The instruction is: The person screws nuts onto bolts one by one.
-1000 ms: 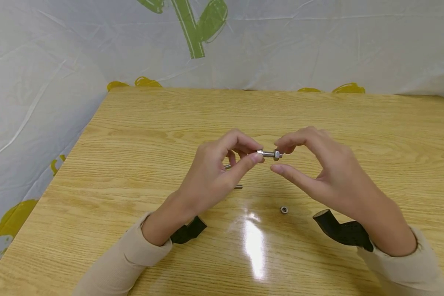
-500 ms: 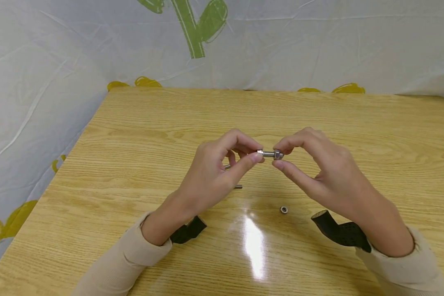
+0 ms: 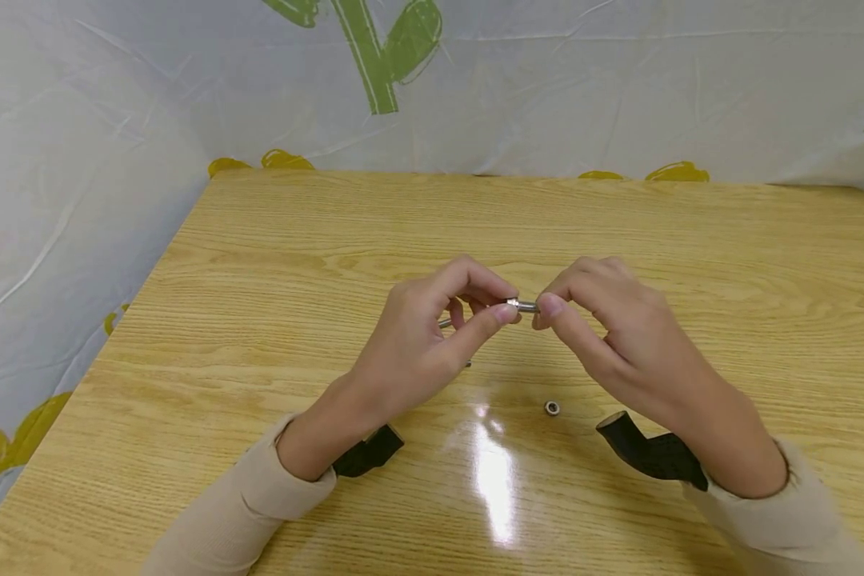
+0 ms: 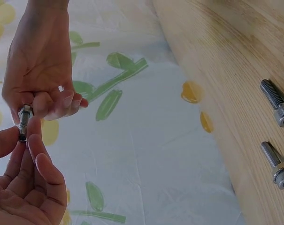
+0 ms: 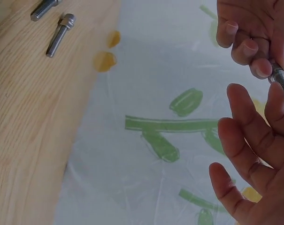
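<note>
In the head view my left hand (image 3: 425, 336) pinches one end of a steel bolt (image 3: 527, 307) between thumb and fingertips, holding it level above the table. My right hand (image 3: 619, 336) grips the nut on the bolt's other end; thumb and index finger cover that nut in the head view. From the left wrist, the bolt (image 4: 23, 124) shows between both hands, with the nut (image 4: 25, 111) at the right hand's fingertips. The right wrist view catches part of the bolt (image 5: 281, 79) at its edge. A loose nut (image 3: 551, 409) lies on the table near the right hand.
Two more bolts lie on the wooden table (image 3: 259, 320), mostly behind the left hand in the head view. The left wrist view shows one bolt (image 4: 274, 101) and another bolt (image 4: 276, 165) with a collar near its head. A flowered curtain (image 3: 547, 96) hangs behind.
My right hand has closed its thumb and index finger on the nut and rolled, bringing the thumb up over it. My left hand keeps its pinch, shifting slightly right.
</note>
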`<state>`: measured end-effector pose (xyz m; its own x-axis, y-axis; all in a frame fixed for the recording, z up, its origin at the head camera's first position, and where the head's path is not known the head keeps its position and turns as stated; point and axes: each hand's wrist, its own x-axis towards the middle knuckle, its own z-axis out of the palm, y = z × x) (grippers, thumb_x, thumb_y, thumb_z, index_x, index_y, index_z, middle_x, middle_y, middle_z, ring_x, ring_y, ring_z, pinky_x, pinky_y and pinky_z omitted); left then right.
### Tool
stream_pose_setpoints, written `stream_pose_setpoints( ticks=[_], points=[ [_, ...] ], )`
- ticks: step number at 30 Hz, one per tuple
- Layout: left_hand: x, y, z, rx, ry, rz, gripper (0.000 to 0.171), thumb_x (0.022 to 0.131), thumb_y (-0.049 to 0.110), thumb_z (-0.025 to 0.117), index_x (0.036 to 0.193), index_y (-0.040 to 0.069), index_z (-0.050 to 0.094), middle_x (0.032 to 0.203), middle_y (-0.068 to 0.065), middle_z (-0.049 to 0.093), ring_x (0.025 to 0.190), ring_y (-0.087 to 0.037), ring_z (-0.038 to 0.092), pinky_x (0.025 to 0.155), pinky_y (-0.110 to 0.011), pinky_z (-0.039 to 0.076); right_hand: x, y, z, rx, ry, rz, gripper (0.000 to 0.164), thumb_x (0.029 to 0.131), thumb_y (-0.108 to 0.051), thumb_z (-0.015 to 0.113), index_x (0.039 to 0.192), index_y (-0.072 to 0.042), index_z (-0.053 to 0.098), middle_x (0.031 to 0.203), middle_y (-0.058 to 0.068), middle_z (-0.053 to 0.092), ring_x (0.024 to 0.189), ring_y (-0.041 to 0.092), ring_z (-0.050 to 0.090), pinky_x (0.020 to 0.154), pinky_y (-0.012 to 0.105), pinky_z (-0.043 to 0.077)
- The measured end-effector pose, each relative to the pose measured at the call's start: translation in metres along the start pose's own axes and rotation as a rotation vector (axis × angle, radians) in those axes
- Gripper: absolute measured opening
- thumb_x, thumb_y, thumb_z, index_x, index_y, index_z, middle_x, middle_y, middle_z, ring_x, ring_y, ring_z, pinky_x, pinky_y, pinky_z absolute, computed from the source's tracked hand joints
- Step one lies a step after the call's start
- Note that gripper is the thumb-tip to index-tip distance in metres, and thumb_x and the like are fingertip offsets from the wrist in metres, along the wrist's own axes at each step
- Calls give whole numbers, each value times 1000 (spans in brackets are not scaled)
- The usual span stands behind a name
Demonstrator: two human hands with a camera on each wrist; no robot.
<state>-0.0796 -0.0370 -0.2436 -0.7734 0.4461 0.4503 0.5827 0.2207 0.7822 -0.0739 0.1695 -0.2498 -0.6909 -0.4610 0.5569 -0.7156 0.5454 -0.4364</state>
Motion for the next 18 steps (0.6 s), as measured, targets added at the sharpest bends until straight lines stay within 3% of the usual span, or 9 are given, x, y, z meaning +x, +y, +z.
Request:
stream_pose_setpoints(
  ticks=[3,6,9,12,14,18],
  points=[
    [0,0,0,2,2,-1,12,88,12,63,99,5,61,85,-1,68,73,-1,57,63,-20,46,0,3,1,3,11,-3,28,100,-21,42,80,-18,61,78,-10,59,81,7,47,76,26,34],
    [0,0,0,-2,4,-6,12,89,12,63,99,5,61,85,-1,69,71,-2,56,63,-21,46,-6,17,3,29,2,2,28,101,-21,40,89,-21,64,83,-10,60,80,8,46,76,27,32],
    [1,-1,-1,-3,8,-12,12,89,12,62,99,6,62,85,0,69,70,-2,55,63,-21,46,-15,34,2,23,-42,51,17,97,-20,50,108,-24,62,97,-9,62,88,10,48,76,28,34],
    [1,-1,-3,-1,13,-18,11,90,12,61,99,6,62,85,-1,69,69,-3,55,64,-22,45,-18,38,2,-21,-54,70,36,86,-21,67,121,-24,56,107,-9,60,98,10,51,81,26,39],
    [1,-2,-3,1,14,-20,11,90,11,61,99,6,61,85,-2,68,69,-3,54,64,-22,45,-14,30,0,-22,-33,51,46,80,-20,74,121,-22,55,108,-9,60,99,9,53,85,25,40],
    [1,-2,-3,-1,16,-22,11,90,11,61,99,6,62,85,-3,68,70,-3,55,64,-22,45,-9,23,0,-13,27,-40,40,79,-15,75,114,-12,58,104,-5,61,95,10,55,90,18,40]
  ],
)
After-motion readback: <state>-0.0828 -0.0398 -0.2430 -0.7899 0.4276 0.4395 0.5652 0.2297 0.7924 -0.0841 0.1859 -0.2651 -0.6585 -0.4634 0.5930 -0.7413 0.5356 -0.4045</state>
